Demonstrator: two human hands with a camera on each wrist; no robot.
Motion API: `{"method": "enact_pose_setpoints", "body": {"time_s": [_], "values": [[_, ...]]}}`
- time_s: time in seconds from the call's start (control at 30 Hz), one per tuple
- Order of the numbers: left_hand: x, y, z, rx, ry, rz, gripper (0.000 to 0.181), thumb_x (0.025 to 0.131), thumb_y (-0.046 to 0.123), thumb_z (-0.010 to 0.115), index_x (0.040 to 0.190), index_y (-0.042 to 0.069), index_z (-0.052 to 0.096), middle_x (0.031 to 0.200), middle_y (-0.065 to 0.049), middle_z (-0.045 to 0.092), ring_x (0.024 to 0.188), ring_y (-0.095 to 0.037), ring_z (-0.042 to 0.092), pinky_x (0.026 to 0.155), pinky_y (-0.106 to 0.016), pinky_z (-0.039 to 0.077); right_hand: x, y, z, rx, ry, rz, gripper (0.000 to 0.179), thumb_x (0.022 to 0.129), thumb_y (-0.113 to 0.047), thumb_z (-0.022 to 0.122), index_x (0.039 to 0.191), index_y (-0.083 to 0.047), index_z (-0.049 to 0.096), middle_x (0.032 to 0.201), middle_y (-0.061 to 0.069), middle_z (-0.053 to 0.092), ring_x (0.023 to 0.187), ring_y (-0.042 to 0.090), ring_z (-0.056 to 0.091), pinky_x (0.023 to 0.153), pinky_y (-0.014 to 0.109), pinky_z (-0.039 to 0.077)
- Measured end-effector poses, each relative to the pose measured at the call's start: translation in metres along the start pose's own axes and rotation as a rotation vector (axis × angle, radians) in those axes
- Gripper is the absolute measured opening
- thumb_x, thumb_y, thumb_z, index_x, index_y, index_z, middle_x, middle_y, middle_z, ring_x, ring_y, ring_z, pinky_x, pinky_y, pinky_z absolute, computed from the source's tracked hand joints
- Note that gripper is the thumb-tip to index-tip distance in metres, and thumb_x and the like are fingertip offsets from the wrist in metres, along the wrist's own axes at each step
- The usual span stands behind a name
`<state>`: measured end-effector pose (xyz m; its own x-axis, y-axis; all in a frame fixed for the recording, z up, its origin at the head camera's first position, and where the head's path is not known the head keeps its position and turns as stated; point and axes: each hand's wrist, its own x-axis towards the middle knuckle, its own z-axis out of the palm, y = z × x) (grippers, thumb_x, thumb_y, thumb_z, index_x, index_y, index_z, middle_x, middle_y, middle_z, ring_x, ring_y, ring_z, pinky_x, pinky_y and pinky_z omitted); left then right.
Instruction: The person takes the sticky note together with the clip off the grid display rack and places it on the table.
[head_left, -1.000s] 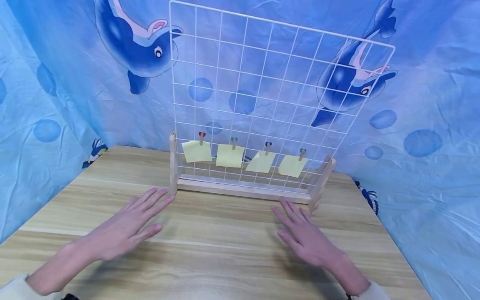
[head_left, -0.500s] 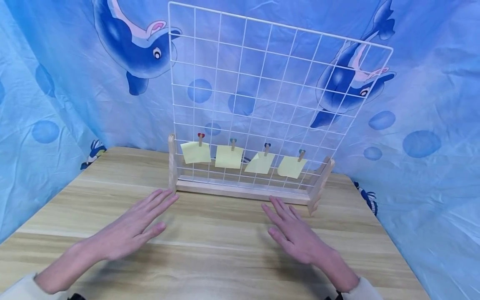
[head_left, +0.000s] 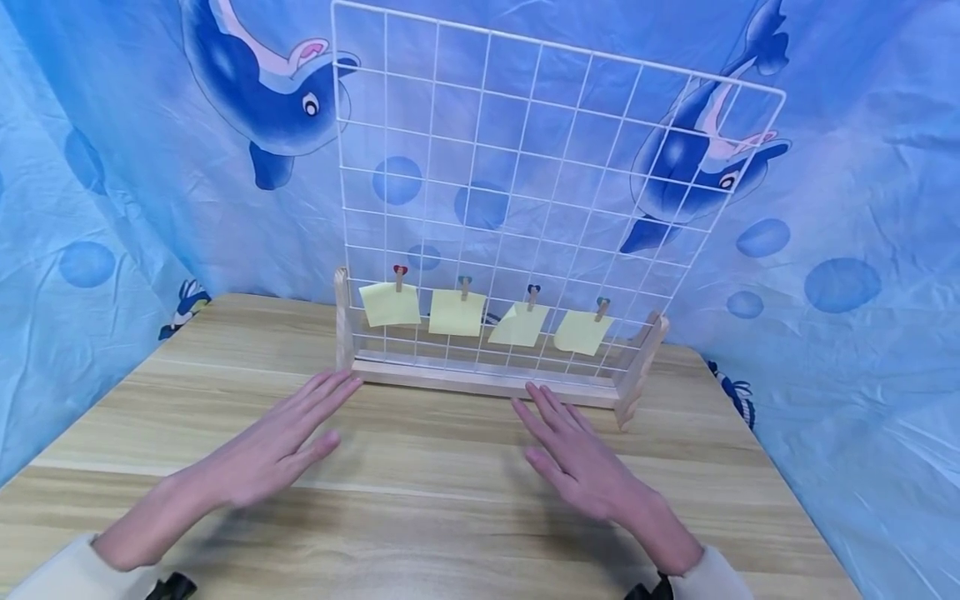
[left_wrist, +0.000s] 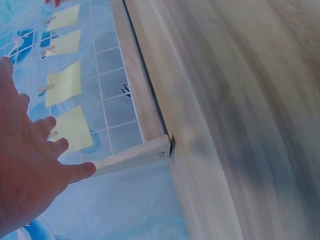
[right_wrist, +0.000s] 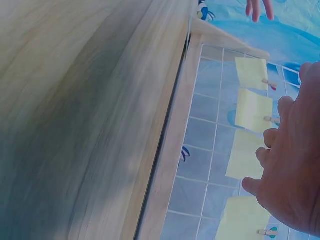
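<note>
My left hand (head_left: 262,452) hovers above the table, fingers straight, fingertips near the left foot of a white wire grid rack (head_left: 555,200). On the other side my right hand (head_left: 581,460) is held over the table with fingers stretched, just before the rack's wooden base (head_left: 480,382). Neither hand holds anything. Several yellow sticky notes hang in a row low on the grid: one under a red heart clothespin (head_left: 400,277), one under a blue heart clothespin (head_left: 533,297), others under green ones. The rightmost sticky note (right_wrist: 242,217) also shows in the right wrist view.
The wooden table (head_left: 420,533) reaches from the person to the rack. A blue cloth backdrop (head_left: 847,200) printed with dolphins stands behind and at both sides. Wooden feet (head_left: 643,367) prop up the grid.
Both hands have moved inward and slightly forward, nearer to each other and the rack's base. The notes and clothespins hang as before.
</note>
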<state>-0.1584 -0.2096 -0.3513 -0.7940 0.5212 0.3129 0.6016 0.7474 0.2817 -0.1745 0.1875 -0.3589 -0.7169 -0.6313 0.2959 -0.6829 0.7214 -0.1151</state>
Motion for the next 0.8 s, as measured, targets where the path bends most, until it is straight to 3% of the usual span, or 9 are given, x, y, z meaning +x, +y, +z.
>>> {"method": "enact_pose_setpoints", "body": {"time_s": [0.1, 0.37, 0.63, 0.73, 0.8], "values": [[0.004, -0.001, 0.001, -0.056, -0.009, -0.005, 0.057, 0.096, 0.027, 0.04, 0.144, 0.024, 0.01, 0.15, 0.004, 0.005, 0.137, -0.019, 0.005, 0.104, -0.008, -0.003, 0.004, -0.001, 0.001, 0.015, -0.001, -0.001, 0.054, 0.096, -0.038, 0.031, 0.144, -0.025, 0.011, 0.151, -0.004, -0.001, 0.137, 0.02, 0.005, 0.109, 0.046, 0.014], [0.015, -0.002, 0.004, -0.291, -0.032, -0.088, 0.053, 0.098, 0.025, 0.032, 0.143, 0.03, 0.005, 0.149, 0.009, 0.004, 0.137, -0.019, 0.006, 0.099, -0.003, 0.004, 0.015, -0.008, 0.003, 0.076, -0.02, 0.012, 0.053, 0.097, -0.038, 0.029, 0.144, -0.026, 0.008, 0.15, -0.008, -0.002, 0.137, 0.017, 0.004, 0.108, 0.048, 0.017], [0.027, -0.004, 0.007, -0.484, -0.046, -0.149, 0.047, 0.1, 0.028, 0.02, 0.143, 0.032, 0.002, 0.149, 0.011, 0.004, 0.136, -0.019, 0.006, 0.101, -0.009, 0.013, 0.026, -0.013, 0.004, 0.122, -0.014, -0.009, 0.052, 0.097, -0.039, 0.026, 0.144, -0.025, 0.007, 0.15, -0.01, 0.001, 0.137, 0.013, 0.003, 0.109, 0.045, 0.018], [0.03, -0.005, 0.009, -0.556, -0.054, -0.163, 0.045, 0.1, 0.029, 0.015, 0.142, 0.034, 0.0, 0.15, 0.007, 0.005, 0.136, -0.021, 0.007, 0.108, -0.032, 0.019, 0.029, -0.015, 0.005, 0.145, -0.014, -0.01, 0.052, 0.097, -0.037, 0.026, 0.144, -0.026, 0.006, 0.15, -0.01, 0.001, 0.137, 0.013, 0.004, 0.109, 0.043, 0.017], [0.033, -0.006, 0.011, -0.619, -0.059, -0.167, 0.044, 0.1, 0.029, 0.011, 0.142, 0.035, 0.0, 0.15, 0.002, 0.006, 0.136, -0.026, 0.009, 0.104, -0.05, 0.022, 0.031, -0.016, 0.006, 0.152, -0.014, -0.01, 0.052, 0.097, -0.037, 0.026, 0.144, -0.027, 0.005, 0.15, -0.011, 0.002, 0.137, 0.013, 0.004, 0.11, 0.042, 0.016]]}}
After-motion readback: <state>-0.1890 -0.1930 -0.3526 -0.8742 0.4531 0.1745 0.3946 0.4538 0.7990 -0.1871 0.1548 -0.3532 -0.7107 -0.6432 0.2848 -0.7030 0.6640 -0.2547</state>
